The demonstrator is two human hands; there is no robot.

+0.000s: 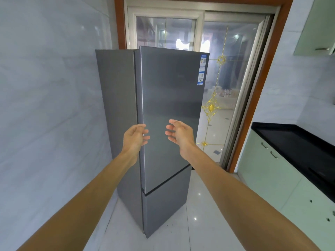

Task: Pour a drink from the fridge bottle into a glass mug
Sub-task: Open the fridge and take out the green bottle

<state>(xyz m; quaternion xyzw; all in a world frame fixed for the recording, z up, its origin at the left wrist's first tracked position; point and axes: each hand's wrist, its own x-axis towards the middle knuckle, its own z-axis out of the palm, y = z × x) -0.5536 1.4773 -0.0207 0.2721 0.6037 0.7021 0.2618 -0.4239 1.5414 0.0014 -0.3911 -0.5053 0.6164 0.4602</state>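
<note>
In front of the closed fridge, the left hand is at the upper door's edge, likely to pull it open. The right hand hovers beside it. Each grip is apart and empty. The bottle, presumably inside, and the mug are unseen.

Pale marbled wall tiles are seen at the left of the frame. Glossy white floor tiles lie at bottom centre, with light spots reflected in them. A sliding glass door with gold ornament is set in a brown wooden frame, upper centre. At right, a black surface is carried on pale green cabinets; a wall cabinet is mounted at upper right.
</note>
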